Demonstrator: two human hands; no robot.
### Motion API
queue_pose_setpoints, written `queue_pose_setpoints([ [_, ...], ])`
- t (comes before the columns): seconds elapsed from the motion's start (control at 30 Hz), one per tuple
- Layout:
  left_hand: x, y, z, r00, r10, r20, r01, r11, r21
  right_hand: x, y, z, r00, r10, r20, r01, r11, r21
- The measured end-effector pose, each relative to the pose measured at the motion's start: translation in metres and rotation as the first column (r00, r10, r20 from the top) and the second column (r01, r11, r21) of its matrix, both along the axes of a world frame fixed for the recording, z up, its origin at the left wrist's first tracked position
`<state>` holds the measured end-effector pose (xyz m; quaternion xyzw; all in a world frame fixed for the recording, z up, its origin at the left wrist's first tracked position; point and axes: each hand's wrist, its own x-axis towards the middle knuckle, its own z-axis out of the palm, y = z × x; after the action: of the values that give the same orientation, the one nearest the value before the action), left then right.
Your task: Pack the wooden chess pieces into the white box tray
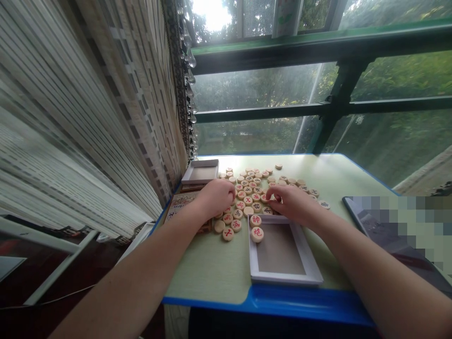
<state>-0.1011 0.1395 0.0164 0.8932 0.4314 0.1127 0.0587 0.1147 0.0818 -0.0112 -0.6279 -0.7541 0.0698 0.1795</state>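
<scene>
– Worktop by window; where are the pieces?
– Between left hand, curled, grip hidden, and right hand, narrowly parted at one piece, hold unclear. Open box: just nearside of right hand.

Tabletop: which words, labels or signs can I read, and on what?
"帅", probably: upper red-marked piece at the white tray's left side.
"炮": lower red-marked piece, just nearer.
Other pieces: characters too small or blurred to read surely.
Patterned box: lettering, too blurred.
</scene>
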Motion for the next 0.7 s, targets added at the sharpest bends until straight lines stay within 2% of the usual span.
queue_pose_setpoints([
  [0.1, 0.001, 0.0, -0.001, 1.0, -0.005, 0.005, 0.005, 1.0, 0.019, 0.003, 0.001, 0.0, 0.999, 0.029, -0.029, -0.029, 0.999, 0.017],
  [0.23, 0.002, -0.001, -0.002, 1.0, 0.008, 0.0, -0.008, 0.999, 0.051, 0.006, 0.004, -0.002, 0.998, -0.039, -0.051, 0.043, 0.996, 0.075],
  [0.43, 0.002, -0.001, -0.002, 1.0, -0.008, -0.024, 0.009, 0.998, 0.063, 0.008, 0.006, -0.004, 0.994, -0.104, -0.027, 0.104, 0.995, -0.002],
  [0.6, 0.001, 0.0, -0.005, 0.999, -0.001, -0.035, 0.006, 0.991, 0.132, 0.011, 0.008, -0.006, 0.99, -0.143, -0.016, 0.143, 0.989, 0.023],
  [0.7, 0.0, 0.001, -0.008, 0.995, -0.021, -0.094, 0.032, 0.993, 0.115, 0.012, 0.009, -0.006, 0.99, -0.138, -0.015, 0.138, 0.99, 0.022],
])
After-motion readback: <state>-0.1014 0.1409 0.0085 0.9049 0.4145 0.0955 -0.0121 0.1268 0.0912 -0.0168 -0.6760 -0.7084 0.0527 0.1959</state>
